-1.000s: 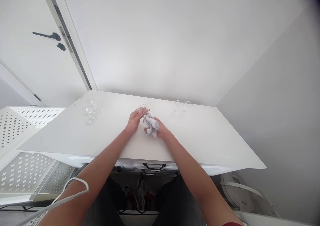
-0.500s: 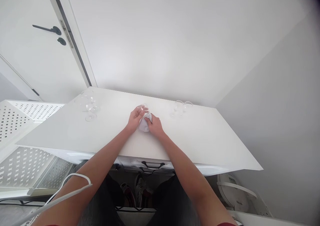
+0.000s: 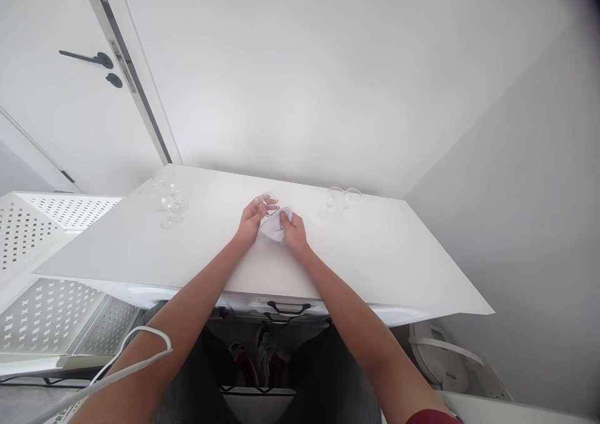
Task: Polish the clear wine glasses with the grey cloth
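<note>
While the left hand (image 3: pixel 250 219) keeps its grip clamped around a glass (image 3: pixel 267 199), fingers showing through the clear wall, the right hand (image 3: pixel 295 229) has its grip closed on a pale cloth (image 3: pixel 273 227), thumb uppermost. The cloth bunches between the two grips, at the near right end of the glass; whether it wraps a stem cannot be told. Both grips are over the worktop (image 3: pixel 398 255). Right of the grips and slightly farther back, two glasses (image 3: pixel 351 199) stand side by side. Toward the body from the grips, below the worktop's front edge, is a dark handle (image 3: pixel 289 309). Well left of the grips, several more glasses (image 3: pixel 171 222) cluster, their outlines faint. Beyond them, far left, is a door (image 3: pixel 42 30).
</note>
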A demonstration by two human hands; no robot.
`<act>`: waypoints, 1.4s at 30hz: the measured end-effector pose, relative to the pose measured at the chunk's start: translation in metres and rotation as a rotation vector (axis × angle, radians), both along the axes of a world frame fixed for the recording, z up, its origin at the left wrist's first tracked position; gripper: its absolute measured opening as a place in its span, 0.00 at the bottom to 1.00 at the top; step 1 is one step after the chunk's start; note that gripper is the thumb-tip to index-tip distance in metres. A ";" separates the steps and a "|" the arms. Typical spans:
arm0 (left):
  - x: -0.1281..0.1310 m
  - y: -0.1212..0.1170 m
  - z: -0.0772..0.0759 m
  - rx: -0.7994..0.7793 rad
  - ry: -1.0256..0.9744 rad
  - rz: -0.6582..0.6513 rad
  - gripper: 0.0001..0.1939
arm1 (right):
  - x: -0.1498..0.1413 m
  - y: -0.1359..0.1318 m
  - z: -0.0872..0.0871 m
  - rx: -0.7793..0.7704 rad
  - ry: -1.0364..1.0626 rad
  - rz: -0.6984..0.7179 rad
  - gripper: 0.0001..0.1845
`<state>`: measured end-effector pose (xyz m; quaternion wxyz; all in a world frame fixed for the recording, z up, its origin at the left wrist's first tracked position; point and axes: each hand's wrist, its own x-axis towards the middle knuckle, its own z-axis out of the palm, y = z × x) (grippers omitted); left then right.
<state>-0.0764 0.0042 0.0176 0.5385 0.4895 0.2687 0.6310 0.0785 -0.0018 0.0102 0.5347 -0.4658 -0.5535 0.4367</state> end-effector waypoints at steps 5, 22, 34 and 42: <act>-0.002 0.001 0.005 0.048 -0.127 0.122 0.26 | 0.009 0.000 0.008 -0.066 0.397 -0.173 0.25; 0.005 -0.001 0.006 0.003 -0.169 0.004 0.20 | -0.003 -0.017 0.017 0.185 0.020 -0.017 0.16; 0.005 -0.001 0.006 0.012 -0.178 -0.053 0.21 | -0.002 -0.014 0.020 0.050 0.154 -0.053 0.16; 0.005 -0.004 0.007 0.012 -0.125 -0.145 0.21 | -0.005 -0.013 0.018 -0.053 0.328 -0.142 0.14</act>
